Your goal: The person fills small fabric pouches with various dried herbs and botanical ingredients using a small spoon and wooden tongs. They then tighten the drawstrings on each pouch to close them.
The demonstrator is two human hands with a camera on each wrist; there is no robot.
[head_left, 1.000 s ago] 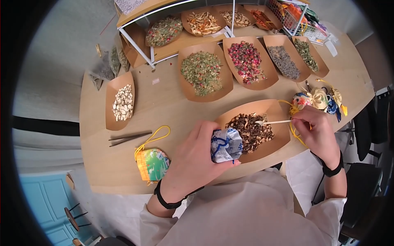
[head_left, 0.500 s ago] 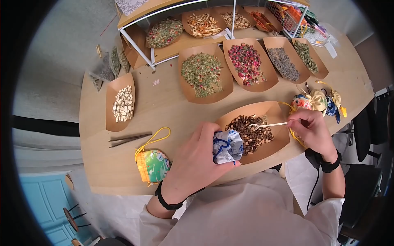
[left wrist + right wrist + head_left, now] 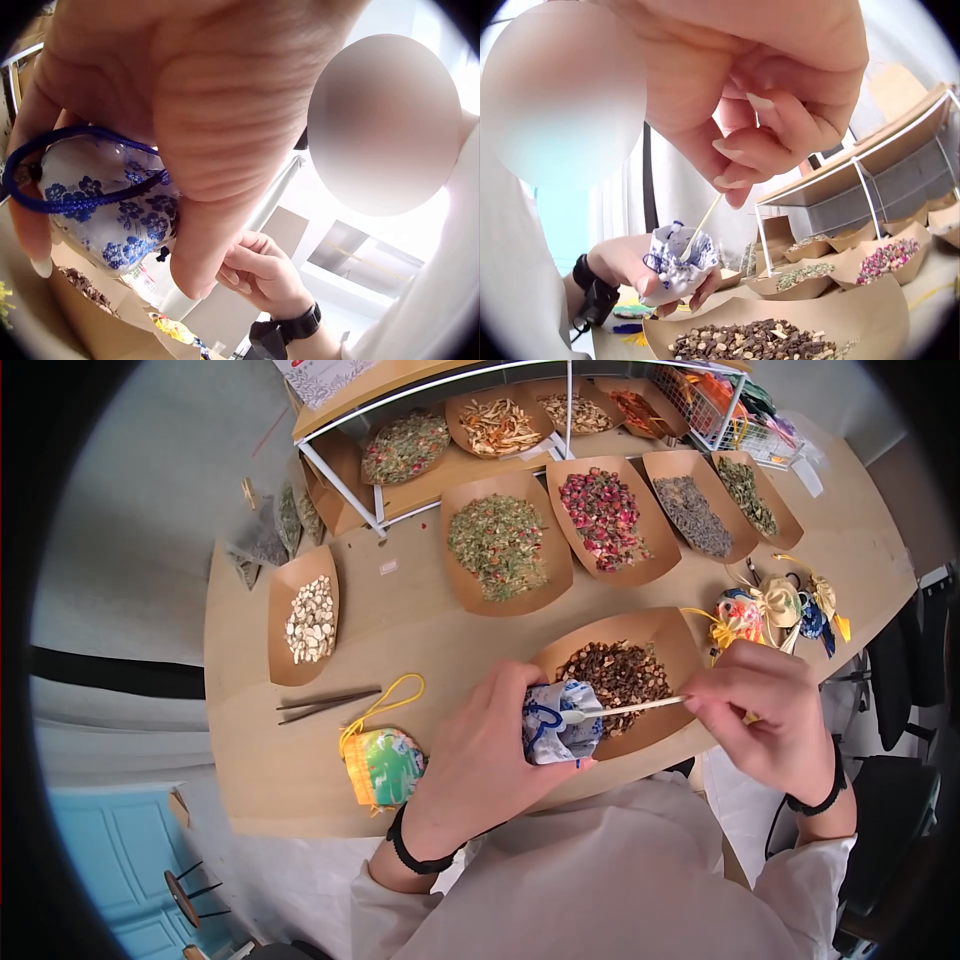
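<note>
Across a pale wooden table [image 3: 400, 620], paper trays [image 3: 663, 550] of dried petals and herbs stand before a white-framed shelf [image 3: 342, 488] as a person works with both hands. The left hand [image 3: 480, 745], thumb and fingers curled round it, holds a blue-and-white pouch [image 3: 580, 742] by a tray [image 3: 680, 650] of dark chopped pieces. The right hand [image 3: 765, 710] pinches a thin pale spoon [image 3: 630, 709] between closed fingertips, its tip inside the pouch's mouth. Dark tweezers [image 3: 330, 705] and a green-and-yellow pouch [image 3: 385, 768] lie to the left.
</note>
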